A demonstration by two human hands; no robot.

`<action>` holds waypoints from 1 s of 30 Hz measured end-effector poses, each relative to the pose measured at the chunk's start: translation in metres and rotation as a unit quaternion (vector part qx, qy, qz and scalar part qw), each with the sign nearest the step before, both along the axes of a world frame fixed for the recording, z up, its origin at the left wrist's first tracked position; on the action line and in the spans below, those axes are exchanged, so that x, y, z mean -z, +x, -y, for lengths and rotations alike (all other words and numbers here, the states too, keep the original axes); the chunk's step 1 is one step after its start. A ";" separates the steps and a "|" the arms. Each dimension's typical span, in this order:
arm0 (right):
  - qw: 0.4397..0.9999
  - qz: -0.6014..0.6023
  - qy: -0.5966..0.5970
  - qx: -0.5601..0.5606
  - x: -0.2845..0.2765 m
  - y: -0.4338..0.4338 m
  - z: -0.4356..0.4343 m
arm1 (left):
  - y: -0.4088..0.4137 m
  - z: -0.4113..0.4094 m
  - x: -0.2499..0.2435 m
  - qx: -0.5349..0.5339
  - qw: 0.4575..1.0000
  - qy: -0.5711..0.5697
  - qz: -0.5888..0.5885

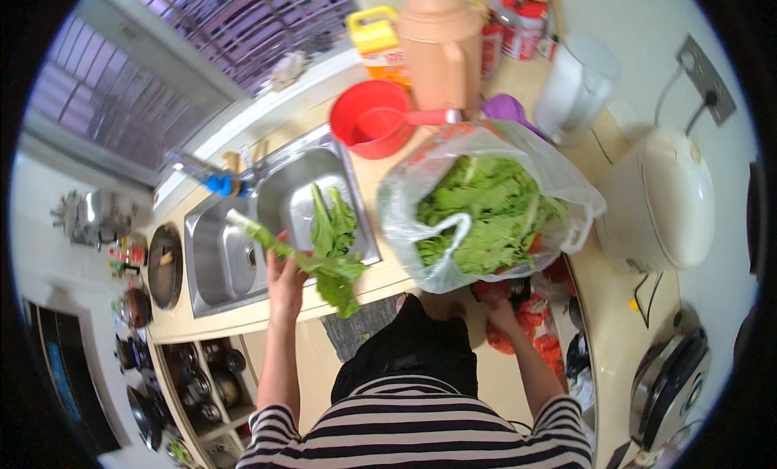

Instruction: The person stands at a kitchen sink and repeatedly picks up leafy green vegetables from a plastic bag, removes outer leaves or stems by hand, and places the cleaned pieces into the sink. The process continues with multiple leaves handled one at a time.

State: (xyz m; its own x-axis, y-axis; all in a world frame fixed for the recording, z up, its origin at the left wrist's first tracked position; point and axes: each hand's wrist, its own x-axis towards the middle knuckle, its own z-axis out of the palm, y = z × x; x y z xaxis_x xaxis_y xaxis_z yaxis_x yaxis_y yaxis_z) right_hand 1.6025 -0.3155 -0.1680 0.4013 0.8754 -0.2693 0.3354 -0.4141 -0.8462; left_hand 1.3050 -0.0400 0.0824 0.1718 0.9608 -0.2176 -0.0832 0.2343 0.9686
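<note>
My left hand [284, 287] grips a long leafy green stalk [273, 242] over the front of the double sink. The pale cut end points up and left, and the leaves hang over the counter edge. More green leaves [332, 223] lie in the right basin of the steel sink [291, 177]. Right of it, a white translucent plastic bag [397, 217] stands open, full of leafy greens [485, 211]. Below the bag, past the counter edge, my right hand [501, 314] hangs near red plastic bags [537, 323]. It is blurred, and its fingers are partly hidden.
A red dipper [370, 120] stands behind the sink's right corner, beside a peach thermos [438, 50]. At the right are a white bucket [652, 202] and a round electric appliance [671, 387]. The faucet [206, 174] with blue wrapping reaches over the sink. Open shelves [209, 378] lie below left.
</note>
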 end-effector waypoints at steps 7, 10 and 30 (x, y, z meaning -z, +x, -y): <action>0.928 -0.117 0.300 -0.187 -0.253 -0.130 -0.134 | -0.012 -0.020 -0.013 0.044 0.997 0.036 0.055; 0.913 -0.021 0.392 -0.112 -0.289 -0.166 -0.187 | -0.025 -0.029 -0.006 0.056 0.994 0.047 0.079; 0.870 -0.414 0.229 -0.136 -0.309 -0.209 -0.278 | -0.085 -0.067 -0.029 0.343 0.930 0.031 0.128</action>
